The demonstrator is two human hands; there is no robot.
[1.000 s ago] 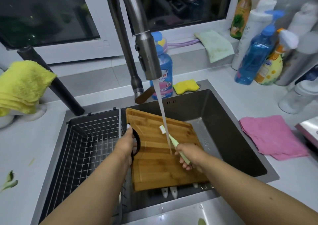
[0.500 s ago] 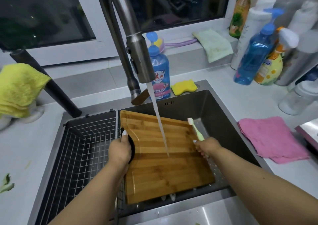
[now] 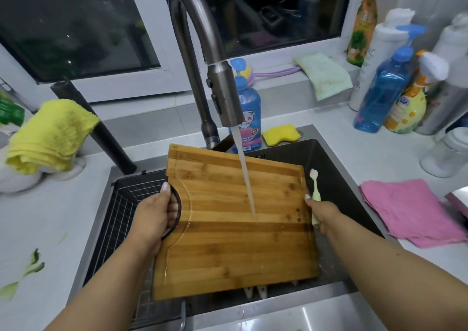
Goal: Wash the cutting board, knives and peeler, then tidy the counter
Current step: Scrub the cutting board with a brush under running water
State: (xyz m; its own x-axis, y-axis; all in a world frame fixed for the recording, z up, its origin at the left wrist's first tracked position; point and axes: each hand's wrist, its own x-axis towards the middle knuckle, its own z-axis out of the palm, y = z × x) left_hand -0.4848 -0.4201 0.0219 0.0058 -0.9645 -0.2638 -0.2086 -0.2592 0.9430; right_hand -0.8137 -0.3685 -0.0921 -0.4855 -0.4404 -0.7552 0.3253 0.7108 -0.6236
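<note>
— So where's the cutting board point(image 3: 235, 219) right now?

— Over the sink point(image 3: 336, 168), tilted, its near edge low. The water stream point(image 3: 244, 176) from the tap point(image 3: 222, 92) lands near the middle of its face. The left hand point(image 3: 157, 216) grips it through the dark-rimmed handle hole; the right hand point(image 3: 320, 214) is curled round a small green brush point(image 3: 314, 191), bristles up, held just off the board's right edge.

— And the knives and peeler?

— A couple of pale tips point(image 3: 254, 291) poke out below the board's near edge; I can't tell what they are.

— How would you do this rinse well?

— I'd judge the tilt matters most: keep the far edge high so water sheets down and runs off into the sink, not onto the tabletop point(image 3: 50, 216). Slide the board sideways under the stream so the groove round its rim gets flushed too. Wet bamboo is likely slippery, so the grip through the hole should stay firm. Then brush along the grain and turn the board over.

— And after?

— Green scraps point(image 3: 33, 265) lie on the tabletop at the left, still to clear.
</note>
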